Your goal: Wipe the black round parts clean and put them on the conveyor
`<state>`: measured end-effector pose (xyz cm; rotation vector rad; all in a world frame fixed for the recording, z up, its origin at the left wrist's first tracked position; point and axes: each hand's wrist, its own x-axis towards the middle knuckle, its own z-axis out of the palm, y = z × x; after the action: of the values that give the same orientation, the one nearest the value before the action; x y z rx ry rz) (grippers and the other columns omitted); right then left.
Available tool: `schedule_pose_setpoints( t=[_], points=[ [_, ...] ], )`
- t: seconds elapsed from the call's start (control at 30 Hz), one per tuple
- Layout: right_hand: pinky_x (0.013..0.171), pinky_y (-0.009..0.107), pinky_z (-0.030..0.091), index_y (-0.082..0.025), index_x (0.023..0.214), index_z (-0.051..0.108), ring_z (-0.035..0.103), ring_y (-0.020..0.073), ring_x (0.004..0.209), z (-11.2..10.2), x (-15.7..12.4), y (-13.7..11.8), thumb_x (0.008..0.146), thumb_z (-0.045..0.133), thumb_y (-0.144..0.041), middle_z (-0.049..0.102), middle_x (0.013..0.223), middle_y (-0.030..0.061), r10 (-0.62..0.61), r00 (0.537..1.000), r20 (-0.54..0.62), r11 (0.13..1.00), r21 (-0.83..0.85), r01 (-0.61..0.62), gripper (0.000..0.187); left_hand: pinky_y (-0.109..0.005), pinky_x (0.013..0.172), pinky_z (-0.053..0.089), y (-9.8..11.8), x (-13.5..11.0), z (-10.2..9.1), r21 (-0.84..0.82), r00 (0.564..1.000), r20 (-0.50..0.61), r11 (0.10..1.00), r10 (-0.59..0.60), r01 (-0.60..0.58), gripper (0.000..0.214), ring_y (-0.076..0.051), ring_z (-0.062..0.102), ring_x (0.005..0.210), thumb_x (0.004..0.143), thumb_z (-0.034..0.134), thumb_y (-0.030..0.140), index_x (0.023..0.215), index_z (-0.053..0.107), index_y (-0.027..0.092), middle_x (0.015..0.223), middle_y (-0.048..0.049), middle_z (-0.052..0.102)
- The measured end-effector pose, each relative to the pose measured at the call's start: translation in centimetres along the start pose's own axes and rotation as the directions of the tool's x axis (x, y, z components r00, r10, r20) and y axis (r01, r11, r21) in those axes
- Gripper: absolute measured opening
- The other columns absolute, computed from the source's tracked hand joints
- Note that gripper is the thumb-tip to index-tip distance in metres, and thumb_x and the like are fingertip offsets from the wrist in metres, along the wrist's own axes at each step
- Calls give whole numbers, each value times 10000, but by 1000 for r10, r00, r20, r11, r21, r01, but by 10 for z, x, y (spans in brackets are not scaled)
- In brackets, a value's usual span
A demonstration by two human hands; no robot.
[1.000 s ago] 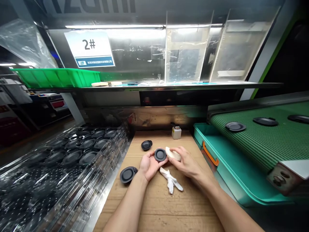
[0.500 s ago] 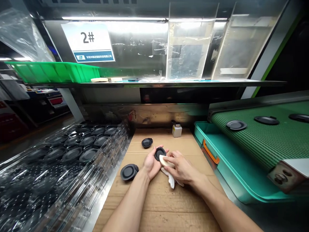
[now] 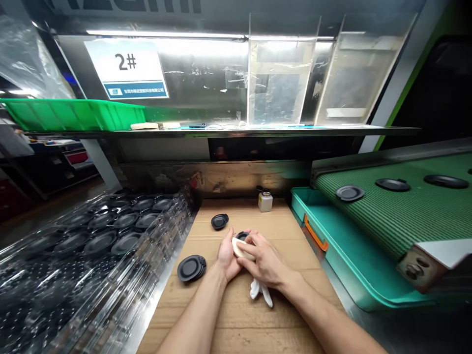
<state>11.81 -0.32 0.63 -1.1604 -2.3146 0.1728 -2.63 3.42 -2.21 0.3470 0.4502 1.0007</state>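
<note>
My left hand [image 3: 227, 255] cradles a round black plastic lid [image 3: 242, 235], mostly covered from view. In my right hand [image 3: 263, 258] is a pale cream sponge pad [image 3: 241, 249], pressed against that lid. Beneath my right hand a crumpled white cloth [image 3: 261, 292] lies on the cardboard sheet [image 3: 254, 327]. To the left of my left forearm sits a small stack of black lids [image 3: 191, 268]. One more black lid [image 3: 220, 221] rests farther back on the cardboard. A small white bottle [image 3: 265, 201] stands near the cardboard's far edge.
Clear plastic trays [image 3: 121, 255] holding several black lids are piled on the left. A green conveyor belt [image 3: 405, 211] carries several lids on the right, above a teal bin [image 3: 354, 268] with an orange handle. A shelf [image 3: 221, 132] crosses behind, bearing a green crate [image 3: 73, 115].
The sponge has moved left across the lid and now hides more of it. More of the white cloth shows below my right hand. The whole view has shifted slightly.
</note>
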Motion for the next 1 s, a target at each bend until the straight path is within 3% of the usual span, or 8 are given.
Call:
schedule_pose_setpoints(
  t=[0.13, 0.3, 0.4, 0.5, 0.63, 0.83, 0.9, 1.0],
  points=[
    [866, 330, 379, -308, 1151, 594, 452, 206, 994, 2, 1, -4, 894, 521, -355, 532, 1086, 48, 65, 996, -53, 996, -58, -68, 271, -461, 940, 484, 0, -1, 3, 0, 998, 47, 999, 50, -50, 400, -304, 615, 1072, 895, 451, 456, 999, 594, 97, 1117, -199, 639],
    [862, 320, 355, -309, 1077, 627, 449, 198, 993, 0, 0, 8, 893, 520, -401, 545, 1076, 32, -11, 1000, 19, 996, -84, 13, 232, -472, 943, 487, 6, 3, -1, -24, 995, -76, 997, 68, -70, 337, -293, 601, 1110, 916, 424, 347, 1104, 555, 100, 1229, -202, 594],
    [846, 325, 345, -258, 1021, 648, 469, 199, 944, -1, -3, 31, 897, 505, -391, 557, 999, 57, 189, 982, -15, 967, -171, -189, 232, -494, 918, 498, 14, 1, -5, -43, 977, -167, 989, 135, -144, 324, -309, 587, 1135, 921, 404, 307, 1153, 520, 113, 1286, -203, 557],
    [820, 317, 345, -240, 1007, 653, 479, 209, 932, 0, -5, 53, 903, 483, -410, 556, 944, 73, 354, 931, -91, 903, -225, -365, 262, -519, 900, 499, 20, -3, -7, -80, 981, -140, 986, 134, -146, 346, -360, 534, 1196, 911, 419, 330, 1182, 502, 132, 1344, -192, 516],
    [815, 307, 344, -252, 1025, 646, 484, 210, 943, 6, -7, 64, 906, 464, -447, 556, 956, 71, 403, 906, -132, 880, -218, -423, 292, -487, 852, 520, 22, -9, -2, -127, 994, -43, 986, 104, -109, 356, -376, 507, 1222, 893, 425, 310, 1190, 493, 126, 1366, -229, 482],
    [824, 304, 340, -268, 1059, 641, 491, 202, 929, 9, -7, 64, 897, 474, -447, 561, 962, 59, 421, 896, -139, 878, -186, -441, 294, -430, 820, 526, 18, -14, 10, 11, 988, -54, 989, 148, -147, 344, -325, 588, 1134, 858, 501, 244, 1186, 510, 140, 1305, -227, 541],
    [823, 305, 339, -269, 1074, 638, 493, 203, 927, 9, -7, 65, 895, 478, -450, 564, 970, 61, 421, 896, -142, 878, -181, -442, 300, -378, 848, 510, 13, -14, 13, 183, 956, -74, 946, 284, -267, 402, -286, 604, 1109, 805, 618, 204, 1193, 520, 172, 1254, -188, 591],
    [832, 309, 333, -269, 1090, 633, 491, 208, 945, 10, -8, 67, 898, 474, -455, 571, 969, 65, 415, 896, -157, 882, -173, -438, 312, -293, 972, 423, 0, -14, 18, 479, 828, -19, 732, 561, -485, 667, -230, 562, 1165, 630, 764, 50, 1232, 525, 206, 1212, -125, 621]
  ],
)
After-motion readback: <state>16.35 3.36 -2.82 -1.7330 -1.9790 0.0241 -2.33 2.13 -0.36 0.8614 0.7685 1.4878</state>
